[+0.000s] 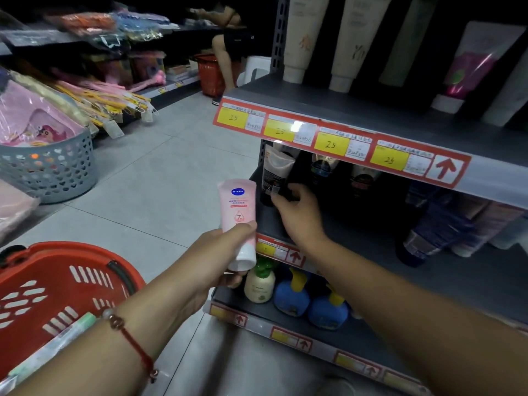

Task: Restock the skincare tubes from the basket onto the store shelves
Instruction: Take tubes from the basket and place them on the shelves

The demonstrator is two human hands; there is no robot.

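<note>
Restocking under way: the left hand (225, 254) is gripping a pink Nivea tube (238, 221) not yet shelved, while the right hand (297, 215), fingers curled, is touching a dark tube (275, 172) on the middle shelf (357, 252); the red basket (51, 292) is sitting near left.

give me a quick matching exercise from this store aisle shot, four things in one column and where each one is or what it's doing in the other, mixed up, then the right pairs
Things
1. pink tube
2. right hand
3. red basket
4. blue bottles

Places or states
A. on the floor at the lower left
B. standing on the lowest shelf in view
C. gripped by the left hand, cap end down
D. reaching into the middle shelf, fingers on a dark tube

Pairs: 1-C, 2-D, 3-A, 4-B
</note>
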